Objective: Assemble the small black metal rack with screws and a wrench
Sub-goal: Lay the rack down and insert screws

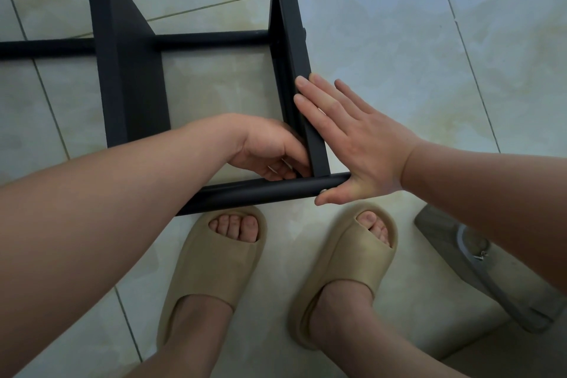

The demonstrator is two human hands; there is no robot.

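While right hand (359,144) lies spread on the black tubular rack (129,70), left hand (267,146) curls, grip unclear.

Pale, marbled floor tiles (399,40) with thin dark grout lines (465,52), in dim bluish light.

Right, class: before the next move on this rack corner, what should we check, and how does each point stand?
1. Right hand steadies the side bar: ok, straight fingers lie flat along it.
2. Screw in the near tube: ok, its head shows by the thumb.
3. That screw fully tight: cannot tell.
4. Left hand at the inner corner: cannot tell what its curled fingers hold.
5. Wrench ready: cannot tell, none plainly visible.
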